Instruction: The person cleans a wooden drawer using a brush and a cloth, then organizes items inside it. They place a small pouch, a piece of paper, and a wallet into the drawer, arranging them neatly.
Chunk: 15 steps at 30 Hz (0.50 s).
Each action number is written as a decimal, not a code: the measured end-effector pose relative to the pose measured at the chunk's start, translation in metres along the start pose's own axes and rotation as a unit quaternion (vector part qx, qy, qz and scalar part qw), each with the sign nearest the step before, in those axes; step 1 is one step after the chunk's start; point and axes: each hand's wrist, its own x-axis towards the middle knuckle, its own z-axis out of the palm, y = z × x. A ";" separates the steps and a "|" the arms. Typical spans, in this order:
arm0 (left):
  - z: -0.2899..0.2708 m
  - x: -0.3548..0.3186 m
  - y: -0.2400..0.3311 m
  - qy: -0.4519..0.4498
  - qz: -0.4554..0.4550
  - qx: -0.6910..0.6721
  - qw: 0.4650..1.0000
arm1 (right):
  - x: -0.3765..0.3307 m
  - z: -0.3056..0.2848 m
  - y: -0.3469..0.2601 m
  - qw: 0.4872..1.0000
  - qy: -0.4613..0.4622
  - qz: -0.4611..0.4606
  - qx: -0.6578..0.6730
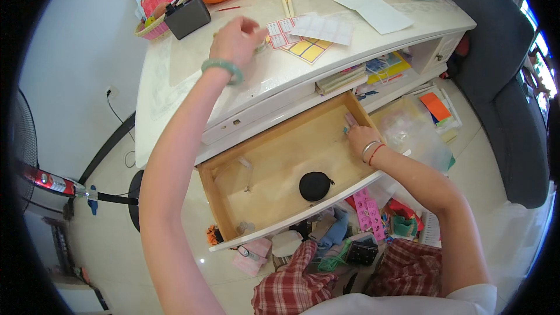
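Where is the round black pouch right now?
In the head view, the round black pouch lies inside the open wooden drawer, near its front edge, below-left of the right hand.

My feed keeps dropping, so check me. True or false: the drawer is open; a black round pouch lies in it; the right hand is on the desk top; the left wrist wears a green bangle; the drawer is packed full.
1. The drawer is open. True.
2. A black round pouch lies in it. True.
3. The right hand is on the desk top. False: it is inside the drawer, at the far right corner, its fingers at a small item there.
4. The left wrist wears a green bangle. True; the left hand is over the desk top near the sticker sheets.
5. The drawer is packed full. False: most of its wooden floor is bare.
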 end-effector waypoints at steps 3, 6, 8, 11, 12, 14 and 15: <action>-0.005 -0.028 0.010 -0.037 0.018 0.142 0.989 | -0.001 0.002 0.007 1.000 0.006 0.013 -0.002; -0.012 -0.029 -0.003 -0.020 0.032 0.145 0.989 | -0.015 -0.027 0.001 0.997 0.066 0.017 0.040; -0.017 -0.024 -0.015 -0.006 0.048 0.121 0.991 | -0.029 -0.062 0.000 0.991 0.100 -0.005 0.091; -0.020 -0.049 0.015 0.055 0.065 -0.066 0.994 | -0.043 -0.091 0.021 0.963 0.157 -0.036 0.214; -0.017 -0.064 0.028 0.034 0.098 -0.132 0.986 | -0.049 -0.103 0.029 0.949 0.178 -0.053 0.256; 0.001 -0.102 0.048 -0.036 0.163 -0.209 0.964 | -0.061 -0.125 0.041 0.914 0.214 -0.086 0.334; 0.010 -0.122 0.056 -0.088 0.192 -0.212 0.954 | -0.067 -0.136 0.037 0.905 0.188 -0.090 0.370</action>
